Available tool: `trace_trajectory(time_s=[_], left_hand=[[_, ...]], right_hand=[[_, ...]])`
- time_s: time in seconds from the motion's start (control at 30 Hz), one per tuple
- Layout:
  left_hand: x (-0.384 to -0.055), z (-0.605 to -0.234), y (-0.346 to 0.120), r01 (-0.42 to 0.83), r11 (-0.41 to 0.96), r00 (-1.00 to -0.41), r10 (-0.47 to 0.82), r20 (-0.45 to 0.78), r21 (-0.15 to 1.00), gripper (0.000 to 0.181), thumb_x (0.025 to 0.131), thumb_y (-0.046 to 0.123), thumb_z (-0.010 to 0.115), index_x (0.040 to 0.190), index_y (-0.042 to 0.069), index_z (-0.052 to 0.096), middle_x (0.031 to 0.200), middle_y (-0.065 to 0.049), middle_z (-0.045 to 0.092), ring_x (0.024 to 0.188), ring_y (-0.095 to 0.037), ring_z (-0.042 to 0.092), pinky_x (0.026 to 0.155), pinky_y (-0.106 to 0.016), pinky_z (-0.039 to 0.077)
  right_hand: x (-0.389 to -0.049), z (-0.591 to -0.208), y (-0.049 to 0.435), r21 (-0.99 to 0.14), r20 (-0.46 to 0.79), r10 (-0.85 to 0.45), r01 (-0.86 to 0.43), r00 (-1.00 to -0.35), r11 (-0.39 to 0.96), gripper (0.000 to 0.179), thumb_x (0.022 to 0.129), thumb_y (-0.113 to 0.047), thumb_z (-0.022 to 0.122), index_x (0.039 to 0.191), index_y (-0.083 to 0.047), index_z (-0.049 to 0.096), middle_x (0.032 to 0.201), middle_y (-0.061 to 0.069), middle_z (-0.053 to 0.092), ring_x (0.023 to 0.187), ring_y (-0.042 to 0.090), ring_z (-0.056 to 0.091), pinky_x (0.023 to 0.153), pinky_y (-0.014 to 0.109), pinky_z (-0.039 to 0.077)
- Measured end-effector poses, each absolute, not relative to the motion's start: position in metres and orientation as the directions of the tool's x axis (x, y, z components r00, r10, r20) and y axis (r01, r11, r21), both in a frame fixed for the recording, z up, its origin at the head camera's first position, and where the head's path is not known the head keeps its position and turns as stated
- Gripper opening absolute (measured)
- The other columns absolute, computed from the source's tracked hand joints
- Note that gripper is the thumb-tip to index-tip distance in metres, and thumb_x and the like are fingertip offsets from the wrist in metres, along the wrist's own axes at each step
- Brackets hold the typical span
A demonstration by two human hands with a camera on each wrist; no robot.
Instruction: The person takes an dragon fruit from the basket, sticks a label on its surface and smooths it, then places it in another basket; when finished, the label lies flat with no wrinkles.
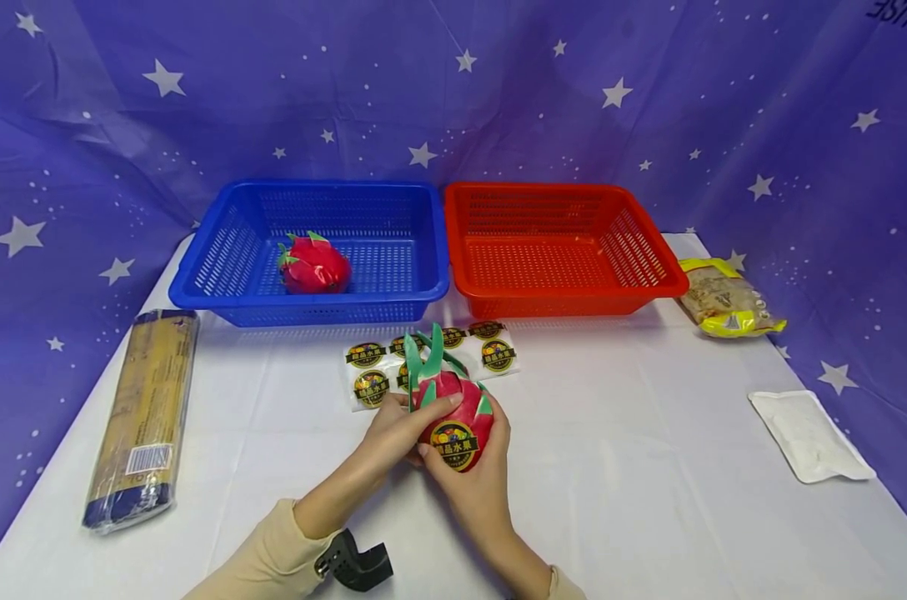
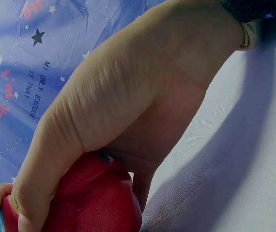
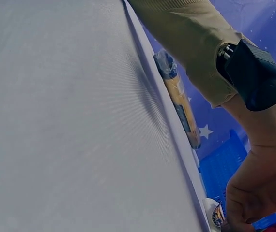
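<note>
Gripping one red dragon fruit, the left hand and right hand were basically together, right by the sticker sheet. That fruit wore a round label, and a second dragon fruit just sat in the blue basket.

So we're wearing a beige top: we see plenty of the left sleeve, bunched and wrinkled near the wrist, but only a sliver of the right cuff. On our left wrist there's a chunky black band with a blocky, angular end and a little shiny, metal-looking bit. Our left grip and right grip are both bare, no gloves.
</note>
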State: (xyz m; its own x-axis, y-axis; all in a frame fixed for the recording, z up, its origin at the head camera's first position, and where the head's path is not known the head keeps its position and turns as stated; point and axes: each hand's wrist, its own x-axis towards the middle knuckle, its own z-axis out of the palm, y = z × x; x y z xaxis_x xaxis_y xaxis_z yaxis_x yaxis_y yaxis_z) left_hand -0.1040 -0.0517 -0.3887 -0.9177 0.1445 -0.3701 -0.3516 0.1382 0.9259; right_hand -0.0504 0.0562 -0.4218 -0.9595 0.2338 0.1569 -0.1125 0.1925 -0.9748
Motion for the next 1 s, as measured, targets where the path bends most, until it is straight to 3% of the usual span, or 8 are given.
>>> trace_trajectory(time_s=[0.17, 0.27, 0.43, 0.6, 0.7, 0.83, 1.0], left_hand=[[-0.104, -0.391, -0.052, -0.338, 0.143, -0.923, 0.141, -0.357, 0.930, 0.048, 0.069, 0.053, 0.070, 0.089, 0.010, 0.063, 0.070, 0.001, 0.065, 0.056, -0.009, 0.056, 0.045, -0.034, 0.048], [-0.108, -0.402, -0.053, -0.321, 0.142, -0.928, 0.152, -0.341, 0.936, 0.051, 0.066, 0.057, 0.069, 0.091, 0.013, 0.064, 0.078, 0.001, 0.067, 0.070, -0.009, 0.058, 0.055, -0.025, 0.046], [-0.113, -0.411, -0.055, -0.312, 0.138, -0.924, 0.187, -0.335, 0.940, 0.053, 0.064, 0.060, 0.070, 0.093, 0.016, 0.065, 0.083, 0.000, 0.069, 0.076, -0.011, 0.059, 0.055, -0.029, 0.045], [-0.121, -0.432, -0.055, -0.315, 0.119, -0.922, 0.196, -0.333, 0.942, 0.056, 0.062, 0.063, 0.069, 0.092, 0.016, 0.066, 0.086, 0.001, 0.070, 0.084, -0.011, 0.061, 0.076, -0.026, 0.046], [-0.116, -0.415, -0.054, -0.340, 0.123, -0.917, 0.177, -0.358, 0.932, 0.054, 0.065, 0.059, 0.069, 0.091, 0.011, 0.064, 0.077, 0.000, 0.068, 0.068, -0.010, 0.060, 0.061, -0.028, 0.049], [-0.107, -0.388, -0.054, -0.372, 0.146, -0.910, 0.139, -0.391, 0.917, 0.052, 0.070, 0.052, 0.069, 0.093, 0.006, 0.060, 0.070, -0.004, 0.064, 0.046, -0.011, 0.051, 0.040, -0.028, 0.043], [-0.108, -0.380, -0.055, -0.381, 0.170, -0.906, 0.128, -0.403, 0.909, 0.055, 0.071, 0.050, 0.069, 0.099, 0.005, 0.057, 0.072, -0.005, 0.063, 0.045, -0.012, 0.050, 0.041, -0.027, 0.045]], right_hand=[[-0.050, -0.423, 0.056, -0.970, 0.173, 0.241, -0.122, -0.955, 0.210, 0.090, 0.064, -0.023, 0.082, 0.135, -0.023, 0.026, 0.132, -0.002, 0.035, 0.112, 0.012, 0.041, 0.090, 0.023, 0.041], [-0.050, -0.425, 0.056, -0.963, 0.178, 0.241, -0.119, -0.954, 0.240, 0.095, 0.060, -0.025, 0.084, 0.135, -0.024, 0.026, 0.132, -0.002, 0.034, 0.114, 0.010, 0.041, 0.092, 0.023, 0.040], [-0.048, -0.423, 0.056, -0.955, 0.176, 0.232, -0.109, -0.957, 0.276, 0.100, 0.058, -0.030, 0.085, 0.136, -0.025, 0.024, 0.134, -0.002, 0.032, 0.115, 0.009, 0.040, 0.094, 0.025, 0.039], [-0.048, -0.416, 0.060, -0.960, 0.122, 0.197, -0.065, -0.973, 0.271, 0.101, 0.057, -0.034, 0.085, 0.136, -0.026, 0.022, 0.134, -0.002, 0.031, 0.115, 0.009, 0.040, 0.093, 0.028, 0.041], [-0.049, -0.409, 0.066, -0.967, 0.068, 0.160, -0.026, -0.985, 0.254, 0.096, 0.062, -0.032, 0.082, 0.136, -0.027, 0.022, 0.133, -0.001, 0.032, 0.114, 0.013, 0.041, 0.091, 0.030, 0.043], [-0.056, -0.399, 0.079, -0.977, -0.007, 0.086, 0.025, -0.996, 0.213, 0.075, 0.076, -0.029, 0.072, 0.136, -0.022, 0.027, 0.132, 0.004, 0.039, 0.114, 0.020, 0.046, 0.088, 0.032, 0.047], [-0.070, -0.390, 0.101, -0.982, -0.116, -0.011, 0.113, -0.993, 0.149, 0.060, 0.083, -0.028, 0.064, 0.135, -0.019, 0.033, 0.127, 0.008, 0.045, 0.112, 0.023, 0.051, 0.088, 0.033, 0.048]])
